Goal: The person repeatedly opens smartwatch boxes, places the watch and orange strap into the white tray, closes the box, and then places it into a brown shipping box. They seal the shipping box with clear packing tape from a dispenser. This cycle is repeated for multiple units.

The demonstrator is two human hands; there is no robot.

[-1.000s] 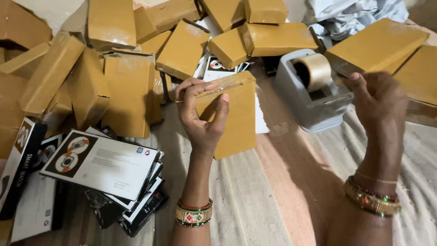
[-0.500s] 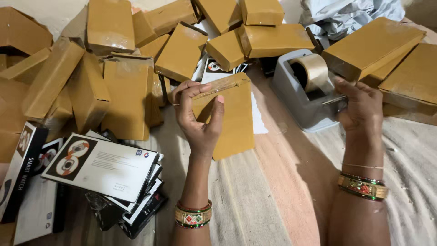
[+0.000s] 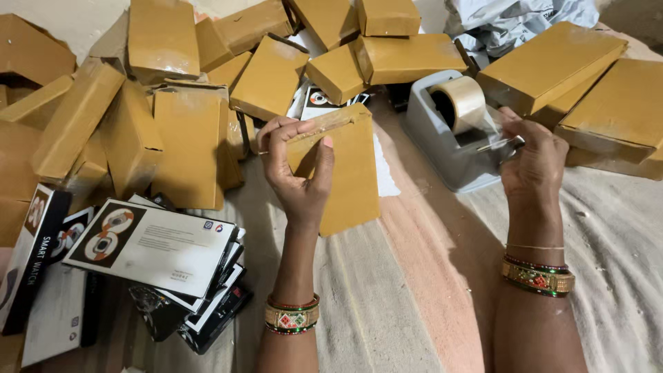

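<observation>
Your left hand [image 3: 298, 174] was clamped on a flat brown cardboard box [image 3: 343, 173], thumb on the near face and fingers curled over its top edge, holding it tilted just above the striped cloth [image 3: 387, 311] that carried everything. Your right hand [image 3: 532, 162] was well apart from the left, out toward the cloth's right side, with its fingertips pinched together on the free end of the clear tape [image 3: 498, 138] at the cutter of the grey tape dispenser [image 3: 449, 148]. That dispenser sat between the held box and the brown boxes at the right edge [image 3: 608, 103]. Behind your left hand, a heap of similar brown boxes [image 3: 179, 124] filled the far left of the cloth. Near your left forearm, a stack of white and black printed cartons [image 3: 155, 252] lay at the near left corner.
</observation>
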